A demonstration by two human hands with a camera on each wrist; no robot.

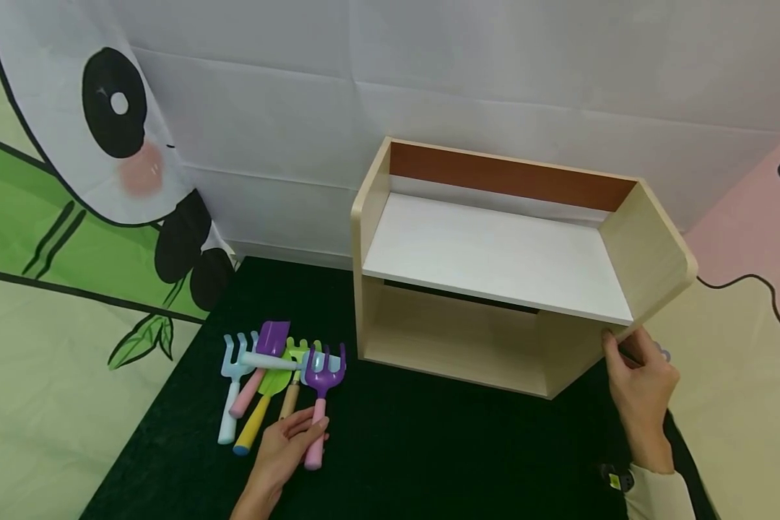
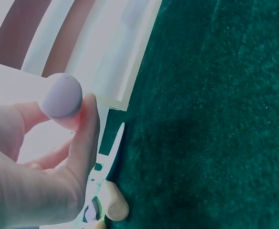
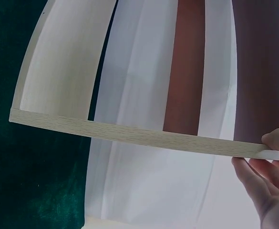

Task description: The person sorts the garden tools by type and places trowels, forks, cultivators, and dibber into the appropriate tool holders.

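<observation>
Between thumb and fingers, my left hand (image 1: 292,442) grips the pink handle of a purple toy garden fork (image 1: 323,375). In the left wrist view the handle's rounded end (image 2: 63,99) points toward the camera. The fork's head overlaps the pile of toy tools in the head view. At the right, my right hand (image 1: 643,379) pinches the front edge of the side panel of a small wooden shelf (image 1: 494,253). Its thumb lies on the inner face and the fingers on the outer face, as the right wrist view shows this hand (image 3: 270,179) at the panel edge.
Left of the shelf lie a light blue fork (image 1: 234,375), a purple shovel (image 1: 273,338), a green trowel with a yellow handle (image 1: 253,426) and other toy tools. Dark green cloth (image 1: 455,448) covers the table. A printed white curtain (image 1: 468,65) hangs close behind the shelf.
</observation>
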